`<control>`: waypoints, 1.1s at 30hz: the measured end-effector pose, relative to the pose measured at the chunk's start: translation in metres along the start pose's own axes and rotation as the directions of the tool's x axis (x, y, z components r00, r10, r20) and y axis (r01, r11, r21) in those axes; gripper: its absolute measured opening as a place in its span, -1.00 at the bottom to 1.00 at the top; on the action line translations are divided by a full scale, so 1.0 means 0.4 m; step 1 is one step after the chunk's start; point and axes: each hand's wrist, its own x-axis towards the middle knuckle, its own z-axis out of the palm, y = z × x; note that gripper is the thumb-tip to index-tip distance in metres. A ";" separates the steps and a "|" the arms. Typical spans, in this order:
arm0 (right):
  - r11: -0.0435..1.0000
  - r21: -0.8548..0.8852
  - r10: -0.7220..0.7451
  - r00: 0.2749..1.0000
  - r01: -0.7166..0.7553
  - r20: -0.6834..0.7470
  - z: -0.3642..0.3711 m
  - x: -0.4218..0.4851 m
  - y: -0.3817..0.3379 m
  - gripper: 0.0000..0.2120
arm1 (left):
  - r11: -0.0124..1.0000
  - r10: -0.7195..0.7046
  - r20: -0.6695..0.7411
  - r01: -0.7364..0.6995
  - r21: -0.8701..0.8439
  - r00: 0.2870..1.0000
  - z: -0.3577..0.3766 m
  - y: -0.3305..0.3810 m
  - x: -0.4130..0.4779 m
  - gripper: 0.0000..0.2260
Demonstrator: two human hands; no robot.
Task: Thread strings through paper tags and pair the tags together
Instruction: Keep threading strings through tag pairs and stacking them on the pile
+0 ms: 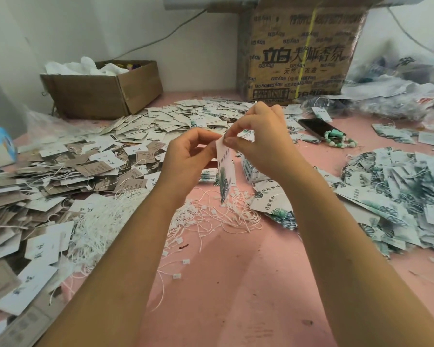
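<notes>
A white paper tag (pixel 226 176) with green leaf print hangs upright above the pink table, held at its top edge. My left hand (pixel 189 156) pinches the tag's top from the left. My right hand (pixel 259 139) pinches the same top edge from the right with thumb and forefinger. Whether a string is between the fingers I cannot tell. Loose white strings (pixel 211 216) with small clasps lie tangled on the table just below the tag. A short stack of leaf-print tags (pixel 253 172) stands behind my right wrist.
Heaps of brown and white tags (pixel 60 171) cover the left side, and a pile of leaf-print tags (pixel 398 194) lies at right. A phone (pixel 320 128) and a green bead bracelet (pixel 341 142) lie beyond. Cardboard boxes (pixel 103 88) stand at the back on the pink table (pixel 236 296).
</notes>
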 end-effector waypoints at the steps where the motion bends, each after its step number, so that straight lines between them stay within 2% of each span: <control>1: 1.000 0.000 0.000 1.000 0.000 -0.001 0.000 0.000 0.000 -0.91 | 1.000 -0.010 -0.009 0.010 -0.011 1.000 0.001 -0.001 0.000 -0.92; 6: 1.000 0.009 -0.010 1.000 0.009 0.027 0.000 0.001 0.000 -0.93 | 0.999 -0.040 -0.037 0.041 0.012 0.999 0.005 0.002 -0.001 -0.88; 9: 0.996 0.090 -0.011 0.998 0.005 0.069 0.007 0.002 0.008 -0.90 | 0.996 -0.084 -0.076 0.086 0.034 0.994 0.009 0.004 0.001 -0.84; 11: 0.979 0.201 0.026 0.994 -0.048 0.111 0.009 -0.002 0.022 -0.88 | 0.987 -0.152 -0.138 0.142 -0.077 0.979 0.012 0.006 0.006 -0.81; 13: 0.950 0.287 0.082 0.986 -0.120 0.143 0.006 -0.007 0.044 -0.86 | 0.944 -0.240 -0.189 0.184 -0.273 0.952 0.011 0.009 0.012 -0.80; 17: 0.901 0.362 0.196 0.968 -0.240 0.154 -0.013 -0.011 0.095 -0.86 | 0.762 -0.380 -0.187 0.192 -0.618 0.906 -0.009 0.008 0.024 -0.88; 22: 0.852 0.380 0.315 0.932 -0.361 0.180 -0.036 -0.017 0.139 -0.84 | 0.565 -0.420 -0.141 0.137 -0.813 0.897 -0.042 0.004 0.026 -0.92; 24: 0.838 0.400 0.326 0.928 -0.372 0.180 -0.041 -0.018 0.143 -0.87 | 0.536 -0.440 -0.144 0.131 -0.834 0.887 -0.048 0.003 0.026 -0.92; 26: 0.839 0.415 0.311 0.936 -0.353 0.167 -0.042 -0.019 0.138 -0.89 | 0.591 -0.456 -0.186 0.140 -0.794 0.870 -0.049 0.000 0.027 -0.93; 29: 0.844 0.450 0.260 0.957 -0.292 0.131 -0.041 -0.017 0.123 -0.90 | 0.732 -0.421 -0.230 0.179 -0.657 0.877 -0.046 -0.003 0.025 -0.94; 33: 0.827 0.510 0.223 0.971 -0.237 0.090 -0.046 -0.010 0.102 -0.93 | 0.884 -0.332 -0.147 0.253 -0.394 0.932 -0.039 0.005 0.015 -0.91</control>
